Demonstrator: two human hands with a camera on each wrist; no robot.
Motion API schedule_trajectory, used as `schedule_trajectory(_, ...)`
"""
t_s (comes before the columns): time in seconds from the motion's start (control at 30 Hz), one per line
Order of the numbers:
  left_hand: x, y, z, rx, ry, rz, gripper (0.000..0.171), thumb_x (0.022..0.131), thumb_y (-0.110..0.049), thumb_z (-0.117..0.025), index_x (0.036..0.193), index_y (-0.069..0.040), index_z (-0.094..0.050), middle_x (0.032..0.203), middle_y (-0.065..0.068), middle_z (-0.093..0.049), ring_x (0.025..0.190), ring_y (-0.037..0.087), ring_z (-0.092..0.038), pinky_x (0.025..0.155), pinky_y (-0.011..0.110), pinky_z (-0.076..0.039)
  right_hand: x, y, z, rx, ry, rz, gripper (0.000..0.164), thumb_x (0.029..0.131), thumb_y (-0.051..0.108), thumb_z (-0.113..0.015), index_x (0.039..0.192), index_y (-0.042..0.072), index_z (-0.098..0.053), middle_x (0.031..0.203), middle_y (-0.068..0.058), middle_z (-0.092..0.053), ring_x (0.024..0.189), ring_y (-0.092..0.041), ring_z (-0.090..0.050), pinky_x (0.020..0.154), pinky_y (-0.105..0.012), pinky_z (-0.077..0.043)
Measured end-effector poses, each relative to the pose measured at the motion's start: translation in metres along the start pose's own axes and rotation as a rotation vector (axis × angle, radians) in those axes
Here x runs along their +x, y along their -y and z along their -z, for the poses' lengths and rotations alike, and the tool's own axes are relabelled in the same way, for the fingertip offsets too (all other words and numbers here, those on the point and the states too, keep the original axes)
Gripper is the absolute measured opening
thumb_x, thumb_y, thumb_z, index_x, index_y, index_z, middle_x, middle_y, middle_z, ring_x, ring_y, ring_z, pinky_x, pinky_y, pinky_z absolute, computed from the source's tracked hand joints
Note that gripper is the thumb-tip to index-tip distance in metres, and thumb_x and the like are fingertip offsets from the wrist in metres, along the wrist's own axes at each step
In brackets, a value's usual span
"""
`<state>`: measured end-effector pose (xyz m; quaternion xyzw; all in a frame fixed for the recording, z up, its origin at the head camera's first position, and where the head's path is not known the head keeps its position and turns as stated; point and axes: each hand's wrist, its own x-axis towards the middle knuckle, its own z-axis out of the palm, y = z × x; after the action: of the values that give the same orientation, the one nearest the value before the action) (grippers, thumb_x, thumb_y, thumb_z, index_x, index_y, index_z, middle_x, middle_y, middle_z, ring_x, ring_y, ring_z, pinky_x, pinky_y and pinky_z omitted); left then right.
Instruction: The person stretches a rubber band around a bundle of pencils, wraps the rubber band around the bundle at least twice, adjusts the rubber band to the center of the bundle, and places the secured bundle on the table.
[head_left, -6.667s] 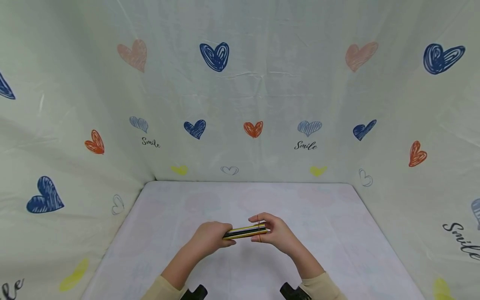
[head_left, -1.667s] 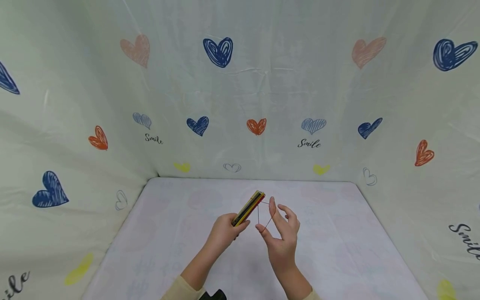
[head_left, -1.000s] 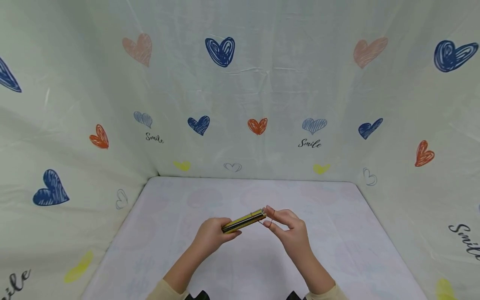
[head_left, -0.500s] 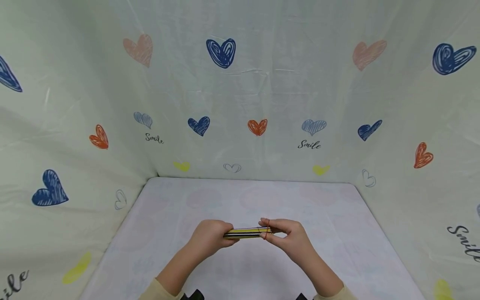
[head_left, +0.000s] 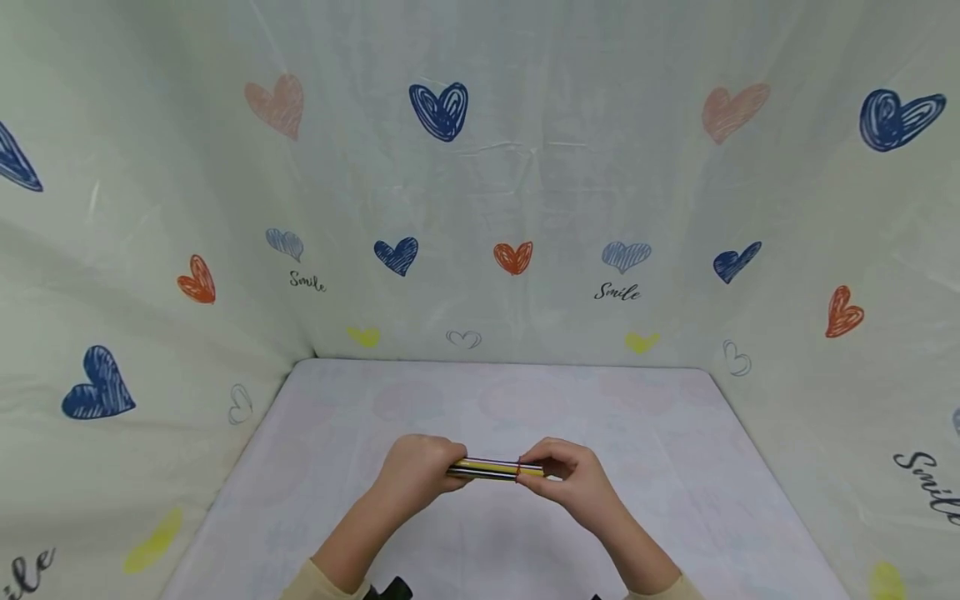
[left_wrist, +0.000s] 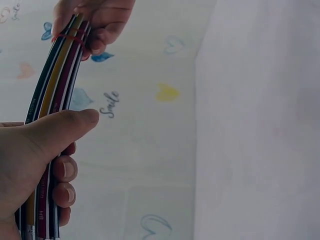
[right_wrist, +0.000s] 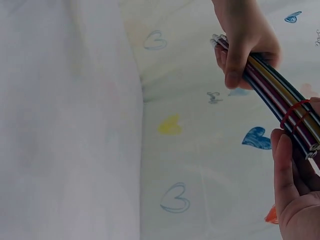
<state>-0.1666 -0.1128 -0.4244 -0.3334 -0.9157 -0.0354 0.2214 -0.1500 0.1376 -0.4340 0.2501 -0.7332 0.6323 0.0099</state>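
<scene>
A bundle of pencils [head_left: 491, 469], striped in yellow, dark and maroon, is held level above the table between both hands. My left hand [head_left: 418, 467] grips one end; in the left wrist view its thumb [left_wrist: 75, 122] lies across the pencils with the fingers curled beneath. A red rubber band [right_wrist: 296, 114] circles the bundle near its other end, in two strands. My right hand [head_left: 573, 479] pinches that end from above and below, fingertips right at the band. Flat pencil ends [right_wrist: 314, 150] show beside the right palm in the right wrist view.
A white table [head_left: 480, 550] lies under the hands. Pale sheeting [head_left: 480, 183] printed with hearts and "Smile" stands behind and on both sides of it. A black wrist device [head_left: 390, 588] shows at the left sleeve.
The rubber band, stretched between the right thumb and fingers off the bundle's end, now sits close round the pencils. The bundle has swung from a steep tilt to level.
</scene>
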Motion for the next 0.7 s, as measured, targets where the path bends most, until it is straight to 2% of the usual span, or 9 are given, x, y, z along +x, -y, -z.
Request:
schedule_trajectory(0.23, 0.0025, 0.0003, 0.0031, -0.008, 0.003, 0.036, 0.036, 0.07, -0.033, -0.086, 0.062, -0.024, -0.052, 0.052, -0.016, -0.049, 0.046, 0.002, -0.033, 0.043, 0.02, -0.032, 0.002, -0.0021, -0.0031, 0.052, -0.012, -0.001, 0.019, 0.081, 0.003, -0.078, 0.097, 0.001, -0.068, 0.098, -0.015, -0.063, 0.088, -0.017, -0.064, 0.077, -0.028, -0.054)
schedule_trajectory(0.43, 0.0049, 0.0008, 0.0051, -0.055, 0.015, 0.035, 0.034, 0.07, -0.032, -0.086, 0.062, -0.024, -0.054, 0.053, -0.016, -0.05, 0.046, 0.001, -0.034, 0.044, 0.02, -0.034, 0.0035, 0.0012, -0.0012, 0.139, 0.027, 0.099, 0.022, 0.08, -0.006, -0.075, 0.1, -0.003, -0.066, 0.099, -0.019, -0.055, 0.087, -0.017, -0.062, 0.074, -0.029, -0.055)
schedule_trajectory(0.57, 0.0056, 0.0017, 0.0056, -0.049, 0.021, 0.043, 0.038, 0.07, -0.031, -0.085, 0.061, -0.024, -0.049, 0.052, -0.016, -0.044, 0.046, 0.002, -0.032, 0.043, 0.02, -0.032, 0.0059, 0.0028, 0.002, 0.096, 0.034, 0.18, 0.021, 0.081, -0.009, -0.073, 0.099, -0.001, -0.066, 0.096, -0.019, -0.057, 0.089, -0.019, -0.06, 0.076, -0.03, -0.054)
schedule_trajectory(0.7, 0.0065, 0.0019, 0.0064, -0.035, 0.028, 0.058, 0.04, 0.07, -0.03, -0.085, 0.061, -0.024, -0.047, 0.051, -0.017, -0.039, 0.046, 0.002, -0.03, 0.043, 0.02, -0.03, 0.0077, 0.0025, 0.0042, 0.064, 0.015, 0.219, 0.02, 0.079, -0.009, -0.075, 0.095, 0.0, -0.067, 0.094, -0.018, -0.059, 0.09, -0.022, -0.06, 0.08, -0.031, -0.053)
